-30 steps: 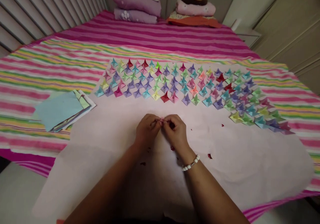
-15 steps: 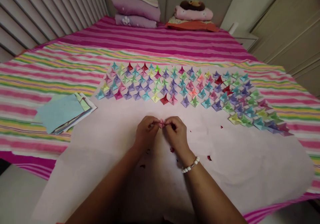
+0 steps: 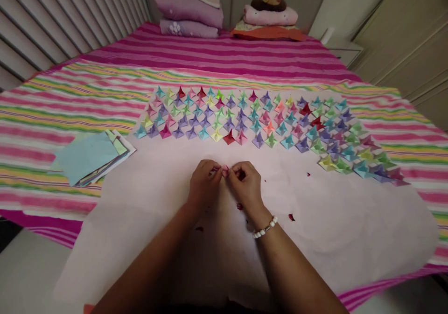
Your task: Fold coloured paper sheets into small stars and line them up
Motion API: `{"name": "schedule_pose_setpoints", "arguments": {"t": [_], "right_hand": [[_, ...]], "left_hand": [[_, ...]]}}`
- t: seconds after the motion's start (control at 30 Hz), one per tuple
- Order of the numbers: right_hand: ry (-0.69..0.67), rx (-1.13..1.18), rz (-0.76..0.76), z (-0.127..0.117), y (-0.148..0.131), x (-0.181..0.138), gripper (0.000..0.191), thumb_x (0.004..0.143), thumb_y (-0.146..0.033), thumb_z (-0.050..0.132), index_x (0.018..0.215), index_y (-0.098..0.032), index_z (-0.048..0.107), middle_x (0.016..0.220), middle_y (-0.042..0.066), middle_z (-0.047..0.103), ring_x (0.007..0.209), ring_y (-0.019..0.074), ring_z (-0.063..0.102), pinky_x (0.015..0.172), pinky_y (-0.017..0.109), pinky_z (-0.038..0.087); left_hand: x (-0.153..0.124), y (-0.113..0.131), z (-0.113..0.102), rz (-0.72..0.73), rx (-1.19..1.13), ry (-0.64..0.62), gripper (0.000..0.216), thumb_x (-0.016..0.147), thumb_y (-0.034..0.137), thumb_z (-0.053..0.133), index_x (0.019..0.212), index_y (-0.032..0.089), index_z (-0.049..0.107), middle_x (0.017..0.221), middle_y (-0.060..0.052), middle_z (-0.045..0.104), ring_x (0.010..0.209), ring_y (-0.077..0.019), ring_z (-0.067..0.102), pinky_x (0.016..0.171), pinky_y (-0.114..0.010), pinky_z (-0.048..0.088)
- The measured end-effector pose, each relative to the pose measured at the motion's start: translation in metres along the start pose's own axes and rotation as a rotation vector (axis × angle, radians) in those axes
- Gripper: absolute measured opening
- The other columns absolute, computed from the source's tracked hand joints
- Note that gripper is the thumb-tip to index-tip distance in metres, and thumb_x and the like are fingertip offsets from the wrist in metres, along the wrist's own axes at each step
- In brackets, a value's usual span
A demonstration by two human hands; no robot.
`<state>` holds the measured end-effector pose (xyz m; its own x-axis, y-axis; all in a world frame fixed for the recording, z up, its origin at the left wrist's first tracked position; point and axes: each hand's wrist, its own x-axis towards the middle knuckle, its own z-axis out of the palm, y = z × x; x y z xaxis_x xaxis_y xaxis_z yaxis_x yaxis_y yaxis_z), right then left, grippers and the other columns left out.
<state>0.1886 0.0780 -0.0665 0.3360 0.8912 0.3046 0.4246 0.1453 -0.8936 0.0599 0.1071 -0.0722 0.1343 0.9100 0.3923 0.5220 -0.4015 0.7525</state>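
Between my fingertips is a small pink folded paper piece (image 3: 225, 170), partly covered by the fingers. My left hand (image 3: 205, 182) pinches its left side and my right hand (image 3: 246, 183) pinches its right side. Both hands are closed on it, just above a large pale pink sheet (image 3: 157, 188). Beyond them, folded paper pieces (image 3: 229, 137) stand in rows across the sheet, in red, pink, purple, blue, green and yellow. A white beaded bracelet (image 3: 265, 228) circles my right wrist.
At the left lies a stack of coloured paper sheets (image 3: 89, 155) on a striped cloth (image 3: 31, 141). Small dark red scraps (image 3: 291, 217) are scattered near my hands. Folded purple bedding (image 3: 189, 13) and a pink folded pile (image 3: 270, 16) sit at the bed's far end.
My fingers have shifted slightly on the pink paper piece, which now looks more rounded and turned. Both hands stay in nearly the same place. The whole view has moved a little.
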Motion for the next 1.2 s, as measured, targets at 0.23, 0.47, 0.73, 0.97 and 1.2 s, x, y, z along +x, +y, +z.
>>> {"name": "schedule_pose_setpoints", "arguments": {"t": [0.23, 0.47, 0.73, 0.97, 1.2], "right_hand": [[-0.027, -0.037, 0.01, 0.0, 0.006, 0.0, 0.006, 0.07, -0.012, 0.056, 0.07, -0.018, 0.057, 0.069, -0.001, 0.052, 0.058, 0.012, 0.047, 0.055, 0.026, 0.039], [-0.057, -0.05, -0.051, -0.001, 0.004, -0.001, 0.012, 0.072, -0.011, 0.052, 0.076, -0.017, 0.061, 0.077, 0.002, 0.055, 0.064, 0.0139, 0.05, 0.059, 0.027, 0.042], [-0.096, -0.117, -0.129, -0.004, 0.005, -0.003, 0.025, 0.071, -0.004, 0.047, 0.082, -0.018, 0.063, 0.084, 0.005, 0.06, 0.08, 0.0182, 0.056, 0.072, 0.031, 0.046], [-0.115, -0.253, -0.207, -0.004, 0.006, -0.004, 0.028, 0.071, -0.001, 0.046, 0.083, -0.017, 0.066, 0.082, 0.006, 0.063, 0.083, 0.022, 0.052, 0.075, 0.034, 0.043], [-0.127, -0.344, -0.249, -0.006, 0.004, -0.011, 0.028, 0.075, 0.0, 0.046, 0.083, -0.019, 0.066, 0.08, 0.006, 0.062, 0.081, 0.0217, 0.05, 0.074, 0.034, 0.042]], "left_hand": [[-0.001, 0.004, 0.0, -0.008, 0.031, -0.031, 0.013, 0.077, 0.009, 0.057, 0.08, 0.019, 0.064, 0.088, -0.004, 0.064, 0.086, -0.0174, 0.06, 0.075, -0.031, 0.05], [-0.003, 0.008, 0.001, -0.017, 0.107, -0.095, 0.019, 0.08, 0.012, 0.054, 0.091, 0.021, 0.067, 0.105, -0.006, 0.063, 0.099, -0.0193, 0.061, 0.086, -0.034, 0.05], [0.0, 0.007, 0.003, 0.003, 0.171, -0.133, 0.025, 0.075, 0.007, 0.052, 0.091, 0.02, 0.065, 0.106, -0.007, 0.062, 0.1, -0.0209, 0.06, 0.085, -0.035, 0.05], [0.008, 0.0, 0.005, 0.115, 0.168, -0.13, 0.018, 0.073, 0.007, 0.051, 0.08, 0.017, 0.064, 0.094, -0.008, 0.062, 0.091, -0.0211, 0.061, 0.082, -0.035, 0.051], [0.011, -0.006, 0.003, 0.244, 0.144, -0.094, 0.016, 0.075, 0.011, 0.049, 0.077, 0.018, 0.063, 0.088, -0.008, 0.063, 0.088, -0.0212, 0.062, 0.08, -0.036, 0.053]]}}
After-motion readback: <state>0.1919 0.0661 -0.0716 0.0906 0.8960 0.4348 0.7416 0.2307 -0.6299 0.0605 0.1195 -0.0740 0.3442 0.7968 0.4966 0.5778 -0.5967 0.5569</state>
